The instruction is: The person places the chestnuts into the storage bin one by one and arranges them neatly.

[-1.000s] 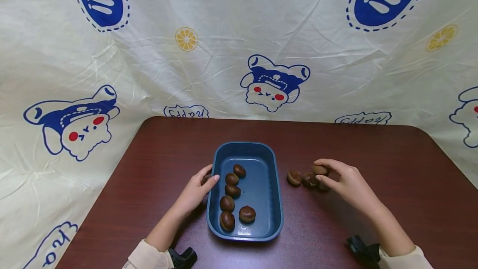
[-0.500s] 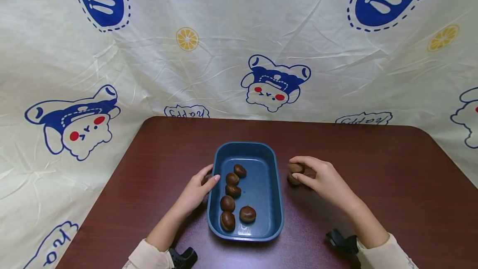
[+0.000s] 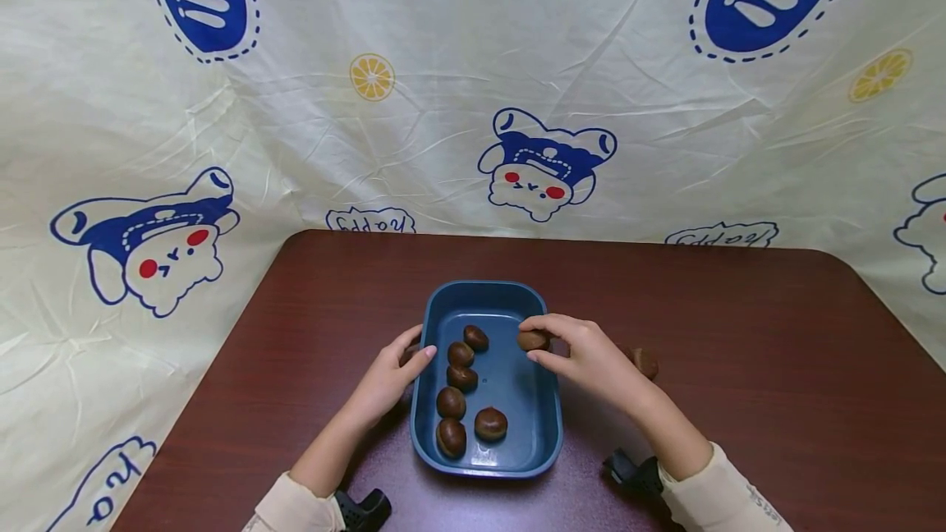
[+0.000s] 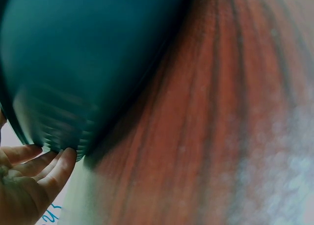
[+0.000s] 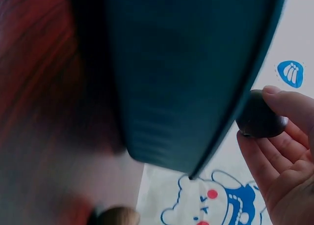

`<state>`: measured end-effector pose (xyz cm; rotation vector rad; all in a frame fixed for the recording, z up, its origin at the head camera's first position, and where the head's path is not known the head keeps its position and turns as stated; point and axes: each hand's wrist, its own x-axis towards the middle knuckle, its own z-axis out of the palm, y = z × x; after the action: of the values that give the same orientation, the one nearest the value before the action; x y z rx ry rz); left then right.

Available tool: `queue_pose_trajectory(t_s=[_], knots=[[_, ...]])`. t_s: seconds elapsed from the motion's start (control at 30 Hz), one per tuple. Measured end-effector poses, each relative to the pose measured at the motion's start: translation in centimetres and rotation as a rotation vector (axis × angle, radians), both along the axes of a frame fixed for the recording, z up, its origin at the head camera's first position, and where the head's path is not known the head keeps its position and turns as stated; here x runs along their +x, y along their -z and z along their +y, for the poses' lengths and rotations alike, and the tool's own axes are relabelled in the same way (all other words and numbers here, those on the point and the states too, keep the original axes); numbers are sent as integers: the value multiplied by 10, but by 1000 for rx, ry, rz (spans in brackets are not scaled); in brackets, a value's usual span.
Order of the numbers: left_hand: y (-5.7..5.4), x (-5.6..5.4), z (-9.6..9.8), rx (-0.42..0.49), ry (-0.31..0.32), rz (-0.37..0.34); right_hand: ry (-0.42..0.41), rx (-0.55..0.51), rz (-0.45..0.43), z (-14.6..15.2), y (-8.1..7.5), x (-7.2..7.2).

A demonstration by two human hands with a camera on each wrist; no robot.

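Observation:
A blue rectangular tray (image 3: 517,388) lies on the table with several brown chestnuts (image 3: 451,402) in it, most of them in a row along its left side. My left hand (image 3: 392,372) grips the tray's left edge, thumb on the rim; in the left wrist view its fingertips (image 4: 67,158) touch the outer wall. Between thumb and fingers, my right hand (image 3: 580,351) pinches one chestnut (image 3: 534,341) over the tray's right rim. That chestnut (image 5: 260,114) appears dark beside the rim in the right wrist view.
On the dark wooden table (image 3: 739,335), right of the tray, a loose chestnut (image 3: 645,363) shows partly behind my right wrist; any others there are hidden. A white printed cloth (image 3: 429,146) hangs behind the table.
My right hand has picked up a chestnut from the group on the table and carried it left to the tray's right rim. The left hand has stayed on the tray.

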<state>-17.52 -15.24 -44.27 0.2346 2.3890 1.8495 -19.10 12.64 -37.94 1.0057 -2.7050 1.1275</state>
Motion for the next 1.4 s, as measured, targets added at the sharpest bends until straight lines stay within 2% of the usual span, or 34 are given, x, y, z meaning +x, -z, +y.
queue_pose_trajectory(t_s=[0.33, 0.53, 0.73, 0.87, 1.0, 1.13, 1.33, 1.4], knots=[[0, 1, 0, -13, -17, -14, -160, 47, -88, -24, 12, -6], [1, 1, 0, -22, -10, -1, -224, 142, -172, -34, 16, -9], [2, 0, 0, -13, -7, -3, -283, 202, -181, -42, 17, -11], [0, 0, 0, -1, -8, -11, -326, 224, -224, -46, 18, -13], [-3, 2, 0, 11, -10, -17, -339, 255, -294, -49, 19, -13], [-19, 9, 3, 13, 1, -23, -338, 288, -323, -52, 18, -12], [-9, 5, 2, 15, -2, -12, -314, 293, -315, -51, 18, -12], [-14, 6, 2, 17, -2, -15, -308, 277, -309, -51, 19, -13]])
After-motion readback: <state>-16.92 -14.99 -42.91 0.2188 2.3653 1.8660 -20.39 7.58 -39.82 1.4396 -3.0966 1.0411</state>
